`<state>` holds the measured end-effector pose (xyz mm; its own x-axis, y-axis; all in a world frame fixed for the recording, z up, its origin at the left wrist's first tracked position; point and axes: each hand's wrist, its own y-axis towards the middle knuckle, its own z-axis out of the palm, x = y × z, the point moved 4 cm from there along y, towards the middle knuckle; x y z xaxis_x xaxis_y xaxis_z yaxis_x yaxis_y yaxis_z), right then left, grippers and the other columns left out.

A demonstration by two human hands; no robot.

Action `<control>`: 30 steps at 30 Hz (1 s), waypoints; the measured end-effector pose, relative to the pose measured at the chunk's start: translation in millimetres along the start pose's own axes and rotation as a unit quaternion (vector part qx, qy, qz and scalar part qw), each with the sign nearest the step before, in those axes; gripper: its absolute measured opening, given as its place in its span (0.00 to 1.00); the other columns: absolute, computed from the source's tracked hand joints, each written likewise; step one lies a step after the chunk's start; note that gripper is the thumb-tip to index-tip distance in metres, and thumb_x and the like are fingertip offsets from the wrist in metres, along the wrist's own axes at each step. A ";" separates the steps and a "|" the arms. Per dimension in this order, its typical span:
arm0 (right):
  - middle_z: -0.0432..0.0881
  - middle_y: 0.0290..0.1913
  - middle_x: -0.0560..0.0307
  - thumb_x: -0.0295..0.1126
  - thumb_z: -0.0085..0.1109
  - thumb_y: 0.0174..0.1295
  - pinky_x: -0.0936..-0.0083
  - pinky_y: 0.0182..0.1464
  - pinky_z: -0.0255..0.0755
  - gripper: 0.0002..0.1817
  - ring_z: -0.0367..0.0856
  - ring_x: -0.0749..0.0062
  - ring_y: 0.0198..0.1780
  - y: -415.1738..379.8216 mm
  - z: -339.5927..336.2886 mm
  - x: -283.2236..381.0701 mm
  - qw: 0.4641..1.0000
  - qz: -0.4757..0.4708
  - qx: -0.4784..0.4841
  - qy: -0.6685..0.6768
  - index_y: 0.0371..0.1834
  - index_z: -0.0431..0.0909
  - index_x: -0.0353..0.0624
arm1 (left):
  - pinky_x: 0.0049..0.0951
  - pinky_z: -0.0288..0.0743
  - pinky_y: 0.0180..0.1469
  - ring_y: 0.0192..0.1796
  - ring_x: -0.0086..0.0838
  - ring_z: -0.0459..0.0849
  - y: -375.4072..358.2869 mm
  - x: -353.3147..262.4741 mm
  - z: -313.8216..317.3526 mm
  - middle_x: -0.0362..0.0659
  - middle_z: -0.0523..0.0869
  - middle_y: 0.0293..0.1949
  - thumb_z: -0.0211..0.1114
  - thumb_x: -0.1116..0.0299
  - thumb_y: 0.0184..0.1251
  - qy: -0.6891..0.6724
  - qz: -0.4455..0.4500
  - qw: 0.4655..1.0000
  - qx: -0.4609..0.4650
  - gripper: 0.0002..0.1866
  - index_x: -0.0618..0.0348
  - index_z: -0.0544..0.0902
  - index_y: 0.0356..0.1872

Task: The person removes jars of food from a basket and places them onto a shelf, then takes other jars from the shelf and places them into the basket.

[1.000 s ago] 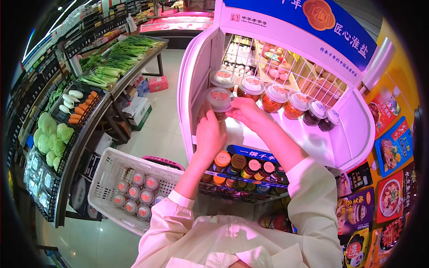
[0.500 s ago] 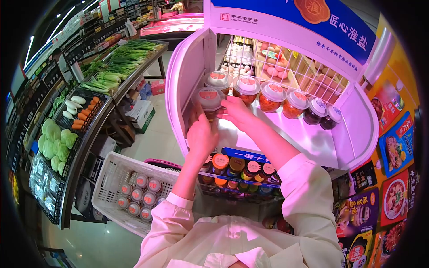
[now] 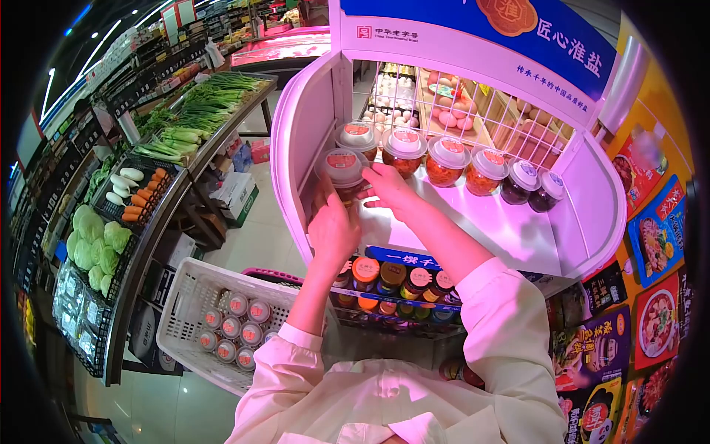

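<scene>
A lidded plastic jar with a red label stands at the left front of the white display shelf. My left hand is closed around its near left side, the fingertips partly hidden. From the right, my right hand grips the same jar with thumb and fingers. Behind it is another lidded jar. Rightward runs a row: a jar of red food, more red-filled jars, and two dark-filled jars at the end.
A white basket at lower left holds several lidded jars. Below the shelf is a rack of bottles. A wire grid backs the shelf. Vegetable stands line the left, and packaged food posters the right.
Both hands stay on the same jar, with little movement. The view has shifted slightly; the basket appears a little further right.
</scene>
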<state>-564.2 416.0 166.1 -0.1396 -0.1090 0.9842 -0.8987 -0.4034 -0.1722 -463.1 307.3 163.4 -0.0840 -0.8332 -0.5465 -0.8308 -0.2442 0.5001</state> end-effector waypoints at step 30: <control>0.72 0.62 0.44 0.29 0.58 0.62 0.60 0.61 0.68 0.25 0.72 0.47 0.61 -117.8 32.0 -0.9 0.853 -0.343 -0.194 -0.344 0.64 0.70 0.41 | 0.45 0.78 0.40 0.48 0.56 0.78 -2.2 -0.6 -6.5 0.64 0.68 0.56 0.60 0.76 0.57 -0.069 0.086 0.990 -0.093 0.36 0.72 0.56 0.67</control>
<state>-444.9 434.6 184.2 0.6308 -0.5285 0.5681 -0.7594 -0.2703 0.5918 -457.6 305.1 167.0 -0.3005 -0.7978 -0.5227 -0.6832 -0.2023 0.7017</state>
